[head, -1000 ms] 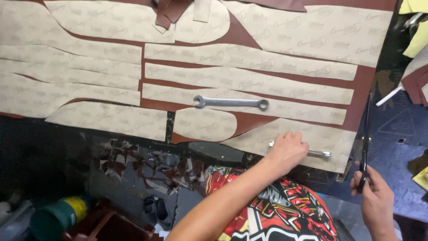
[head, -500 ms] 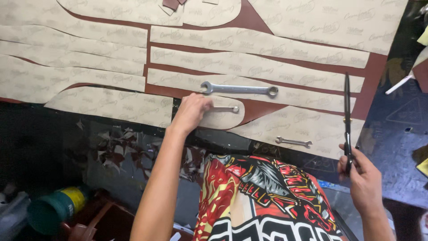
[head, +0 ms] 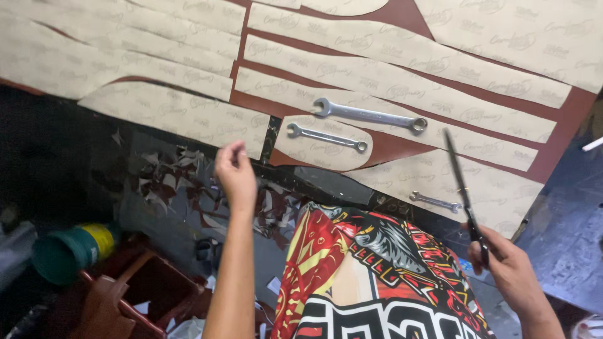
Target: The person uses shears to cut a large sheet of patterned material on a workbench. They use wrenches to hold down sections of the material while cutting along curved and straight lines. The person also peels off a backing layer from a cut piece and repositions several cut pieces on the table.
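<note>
Lifting my left hand (head: 235, 172), fingers loosely curled and empty, off the small wrench (head: 326, 137), I should steady the paper patterns (head: 402, 85) flat while my right hand (head: 512, 270) grips the scissors (head: 466, 194).

A green plastic can with a yellow band (head: 68, 250) lies on its side at lower left, near a brown plastic stool (head: 135, 295). Dark leather offcuts (head: 166, 179) litter the floor below the table edge, and a white stick (head: 592, 144) pokes in at far right.
</note>
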